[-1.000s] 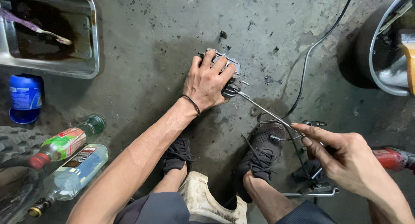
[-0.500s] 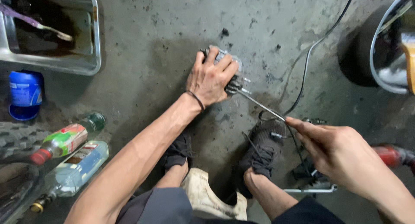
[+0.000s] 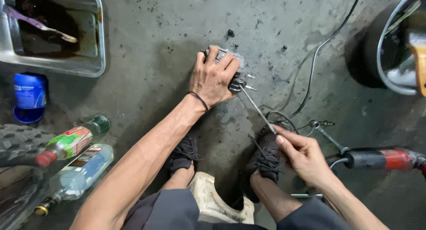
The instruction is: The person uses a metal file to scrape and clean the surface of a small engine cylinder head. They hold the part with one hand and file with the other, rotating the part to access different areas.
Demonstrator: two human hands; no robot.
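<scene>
My left hand presses down on a small grey metal part that lies on the concrete floor, fingers wrapped over its top so most of it is hidden. Short studs stick out of its right side. My right hand pinches the near end of a long thin metal rod, whose far tip reaches the part under my left fingers. A dark band circles my left wrist. My two black shoes rest on the floor between my arms.
A metal tray with dark liquid and a brush sits at top left. A blue can, two bottles and a knobby tyre lie at left. A red power tool, a black cable and a wheel are at right.
My right hand has moved left and closer to the rod's near end, now pinching it. My left hand stays on the metal part.
</scene>
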